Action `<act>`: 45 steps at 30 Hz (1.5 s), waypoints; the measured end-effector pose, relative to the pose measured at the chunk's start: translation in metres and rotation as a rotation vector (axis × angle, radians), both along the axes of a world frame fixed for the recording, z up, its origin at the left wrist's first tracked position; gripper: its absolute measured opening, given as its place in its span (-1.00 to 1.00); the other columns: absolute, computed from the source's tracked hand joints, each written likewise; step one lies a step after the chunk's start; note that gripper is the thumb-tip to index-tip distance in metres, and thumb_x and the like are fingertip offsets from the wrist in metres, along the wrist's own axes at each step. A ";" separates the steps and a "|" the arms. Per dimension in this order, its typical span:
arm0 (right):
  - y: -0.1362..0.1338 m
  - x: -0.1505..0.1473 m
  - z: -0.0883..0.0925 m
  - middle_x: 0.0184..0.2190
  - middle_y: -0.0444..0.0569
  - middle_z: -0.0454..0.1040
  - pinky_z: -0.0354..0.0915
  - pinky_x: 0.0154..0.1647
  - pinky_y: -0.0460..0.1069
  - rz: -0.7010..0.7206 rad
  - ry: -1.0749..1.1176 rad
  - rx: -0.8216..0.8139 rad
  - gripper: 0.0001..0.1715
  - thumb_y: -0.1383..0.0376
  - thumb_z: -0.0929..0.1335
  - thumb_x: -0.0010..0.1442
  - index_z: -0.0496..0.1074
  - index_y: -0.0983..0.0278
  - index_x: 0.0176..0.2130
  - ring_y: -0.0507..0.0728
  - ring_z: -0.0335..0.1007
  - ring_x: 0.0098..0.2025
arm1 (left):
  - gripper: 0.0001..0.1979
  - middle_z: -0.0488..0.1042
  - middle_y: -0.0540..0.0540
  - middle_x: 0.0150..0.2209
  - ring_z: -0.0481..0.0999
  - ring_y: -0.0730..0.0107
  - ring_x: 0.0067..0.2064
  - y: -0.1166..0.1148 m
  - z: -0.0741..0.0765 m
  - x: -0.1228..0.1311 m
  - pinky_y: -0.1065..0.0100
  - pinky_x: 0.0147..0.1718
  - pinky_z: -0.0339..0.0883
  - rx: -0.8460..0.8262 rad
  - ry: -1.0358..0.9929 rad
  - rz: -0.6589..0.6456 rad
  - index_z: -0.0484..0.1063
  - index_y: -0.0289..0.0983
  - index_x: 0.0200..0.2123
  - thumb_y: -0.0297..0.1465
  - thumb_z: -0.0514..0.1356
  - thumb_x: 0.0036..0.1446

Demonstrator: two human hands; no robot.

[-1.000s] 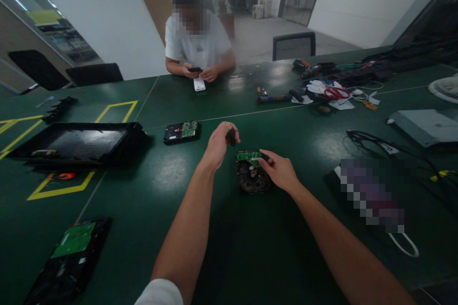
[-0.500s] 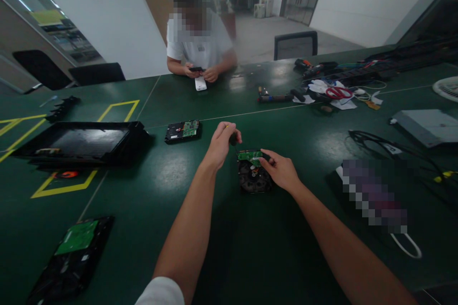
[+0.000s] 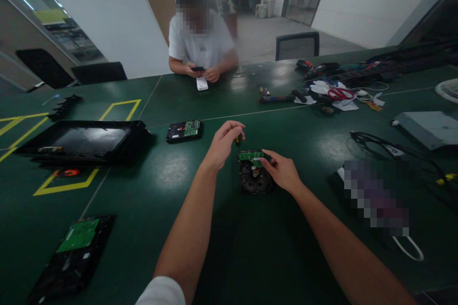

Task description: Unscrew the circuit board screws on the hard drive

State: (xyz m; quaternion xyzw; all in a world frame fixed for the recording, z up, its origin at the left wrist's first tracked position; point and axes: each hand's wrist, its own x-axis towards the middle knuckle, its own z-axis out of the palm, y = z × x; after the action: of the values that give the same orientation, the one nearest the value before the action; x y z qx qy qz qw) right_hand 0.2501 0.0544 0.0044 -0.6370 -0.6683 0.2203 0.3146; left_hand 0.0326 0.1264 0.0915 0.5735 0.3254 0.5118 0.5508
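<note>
On a dark green tabletop (image 3: 132, 233), a long black hard drive with a green circuit board panel (image 3: 86, 259) is lying at the near left. Beyond it, a shallow black plastic tray (image 3: 134, 128) is resting partly over yellow tape markings (image 3: 88, 184), and a small orange object (image 3: 69, 172) is lying just below its near edge. To the right, a smaller black drive with a speckled green board (image 3: 184, 131) is lying flat, well apart from the hands. At the far edge, a person in a white short-sleeved shirt (image 3: 202, 50) is holding a dark phone (image 3: 197, 69) above a white rectangular device (image 3: 202, 84).

In the centre, the left hand (image 3: 224, 143) is holding a slim tool with a dark and yellow handle (image 3: 238, 140), its fingers closing narrowly around the grip. The tool is pointing down towards the upper left corner of a black hard drive with a green board at its far end (image 3: 255, 177), which is lying on the tabletop between the hands. The right hand (image 3: 283, 170) is holding this drive's upper right edge, thumb and fingers drawing close together. Farther right, red-handled scissors (image 3: 340, 94), black cable (image 3: 374, 140) and a flat grey metal box (image 3: 425, 127) are lying apart.
</note>
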 end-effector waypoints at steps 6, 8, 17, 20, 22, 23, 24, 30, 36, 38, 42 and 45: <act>0.000 0.000 -0.001 -0.40 -0.13 0.58 0.27 -0.39 -0.02 -0.008 0.007 0.002 -0.47 -0.02 0.31 0.36 0.47 0.11 0.20 0.08 0.46 -0.42 | -0.87 0.54 -0.04 -0.37 0.52 0.35 -0.30 -0.002 0.002 0.002 0.29 -0.23 0.32 -0.045 -0.039 -0.026 0.41 -0.22 -0.25 -0.29 0.15 0.25; 0.001 0.000 -0.002 -0.42 -0.13 0.56 0.26 -0.41 -0.02 -0.010 0.001 -0.005 -0.46 -0.03 0.30 0.36 0.46 0.11 0.21 0.09 0.45 -0.43 | -0.87 0.55 -0.06 -0.36 0.53 0.34 -0.28 -0.003 0.003 0.001 0.29 -0.22 0.33 -0.038 -0.025 -0.028 0.42 -0.22 -0.27 -0.29 0.15 0.25; 0.001 0.000 0.001 -0.42 -0.12 0.57 0.25 -0.42 -0.03 -0.014 -0.008 -0.007 -0.45 -0.03 0.32 0.34 0.47 0.14 0.20 0.09 0.45 -0.44 | -0.81 0.51 -0.08 -0.33 0.45 0.33 -0.24 0.001 0.004 -0.005 0.31 -0.22 0.30 0.044 0.056 0.050 0.55 -0.24 -0.40 -0.38 0.13 0.15; 0.001 0.000 0.002 -0.41 -0.11 0.58 0.25 -0.41 -0.03 -0.017 -0.008 -0.006 -0.44 -0.03 0.31 0.34 0.47 0.15 0.20 0.10 0.46 -0.42 | -0.80 0.51 -0.07 -0.38 0.46 0.33 -0.29 0.000 0.005 -0.005 0.30 -0.25 0.30 0.024 0.039 0.027 0.55 -0.24 -0.36 -0.39 0.11 0.15; 0.001 0.000 0.002 -0.41 -0.11 0.57 0.26 -0.41 -0.03 -0.011 -0.004 -0.005 -0.44 -0.03 0.31 0.35 0.47 0.14 0.21 0.09 0.46 -0.42 | -0.83 0.51 -0.06 -0.40 0.48 0.34 -0.32 -0.001 0.006 -0.004 0.29 -0.26 0.31 -0.014 -0.007 0.018 0.52 -0.24 -0.32 -0.39 0.11 0.15; 0.000 0.000 0.002 -0.42 -0.12 0.57 0.26 -0.41 -0.03 -0.006 -0.002 -0.008 -0.43 -0.04 0.30 0.35 0.46 0.14 0.21 0.09 0.46 -0.42 | -0.84 0.51 -0.05 -0.41 0.49 0.34 -0.33 -0.001 0.006 -0.003 0.29 -0.27 0.32 -0.037 -0.033 0.013 0.50 -0.24 -0.30 -0.39 0.11 0.15; 0.000 0.000 0.002 -0.42 -0.12 0.57 0.26 -0.41 -0.03 -0.003 -0.001 -0.011 -0.43 -0.04 0.30 0.35 0.46 0.14 0.21 0.09 0.45 -0.43 | -0.85 0.52 -0.05 -0.41 0.49 0.34 -0.34 -0.001 0.006 -0.002 0.29 -0.27 0.32 -0.057 -0.055 0.009 0.48 -0.24 -0.29 -0.39 0.11 0.15; 0.000 0.000 0.001 -0.44 -0.13 0.56 0.25 -0.41 -0.02 -0.008 -0.006 -0.006 -0.44 -0.03 0.30 0.35 0.46 0.13 0.21 0.09 0.44 -0.45 | -0.85 0.52 -0.07 -0.37 0.51 0.34 -0.29 -0.001 0.004 0.001 0.29 -0.23 0.35 -0.079 -0.075 0.019 0.46 -0.25 -0.33 -0.38 0.10 0.17; 0.000 0.001 0.000 -0.39 -0.12 0.58 0.27 -0.39 -0.01 -0.005 0.008 -0.018 -0.43 -0.05 0.29 0.36 0.45 0.13 0.22 0.10 0.46 -0.41 | -0.81 0.50 -0.07 -0.30 0.47 0.34 -0.24 0.000 0.005 -0.003 0.31 -0.21 0.34 -0.022 -0.018 0.041 0.54 -0.24 -0.37 -0.36 0.13 0.17; 0.000 0.001 0.000 -0.38 -0.11 0.59 0.28 -0.38 0.00 -0.005 0.004 -0.024 -0.43 -0.05 0.29 0.36 0.45 0.12 0.22 0.11 0.46 -0.41 | -0.79 0.50 -0.08 -0.30 0.48 0.33 -0.26 0.000 0.006 -0.003 0.29 -0.22 0.35 -0.032 -0.019 0.032 0.54 -0.23 -0.35 -0.35 0.11 0.19; 0.000 0.000 0.002 -0.37 -0.10 0.59 0.29 -0.37 0.00 -0.008 0.006 -0.020 -0.43 -0.04 0.29 0.36 0.45 0.12 0.22 0.11 0.47 -0.41 | -0.77 0.44 -0.06 -0.39 0.46 0.36 -0.34 -0.002 0.005 0.003 0.28 -0.25 0.36 -0.056 -0.066 -0.002 0.49 -0.22 -0.34 -0.31 0.06 0.26; -0.001 0.000 0.002 -0.38 -0.11 0.59 0.29 -0.38 0.00 0.001 0.007 -0.014 -0.44 -0.03 0.29 0.36 0.45 0.12 0.23 0.10 0.46 -0.42 | -0.72 0.38 -0.03 -0.44 0.41 0.39 -0.38 -0.002 0.003 0.008 0.29 -0.27 0.35 -0.049 -0.092 0.031 0.43 -0.22 -0.37 -0.23 0.06 0.32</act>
State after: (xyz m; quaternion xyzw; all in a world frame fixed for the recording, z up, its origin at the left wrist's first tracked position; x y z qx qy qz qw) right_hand 0.2498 0.0538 0.0067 -0.6379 -0.6661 0.2273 0.3125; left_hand 0.0411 0.1240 0.0942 0.5305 0.3208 0.5379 0.5712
